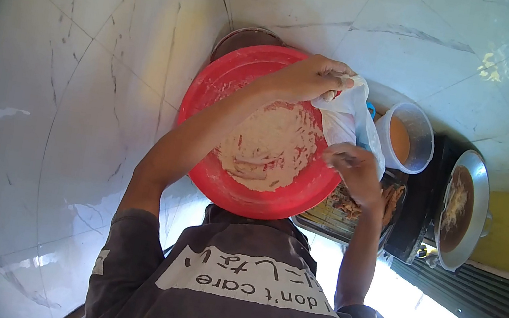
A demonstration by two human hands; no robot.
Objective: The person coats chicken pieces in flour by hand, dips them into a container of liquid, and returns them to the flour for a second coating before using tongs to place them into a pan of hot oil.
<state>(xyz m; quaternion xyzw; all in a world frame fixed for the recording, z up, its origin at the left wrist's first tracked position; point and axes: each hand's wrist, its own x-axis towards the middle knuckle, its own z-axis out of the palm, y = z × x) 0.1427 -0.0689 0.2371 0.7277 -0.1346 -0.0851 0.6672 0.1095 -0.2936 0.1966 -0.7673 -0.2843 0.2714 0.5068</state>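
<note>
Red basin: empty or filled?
Partly filled. The red basin holds a pale floury mass across its bottom, with bare red wall around it.

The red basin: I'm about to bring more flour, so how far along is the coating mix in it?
Done: the red basin already holds a spread heap of pale floury mix. In hand: the left hand and right hand both grip a white plastic bag over the basin's edge. Left: a cup of orange liquid stands unpoured, and a pan sits on the stove.

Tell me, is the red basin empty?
No, the red basin holds a pale, lumpy flour mixture spread across its bottom.
</note>
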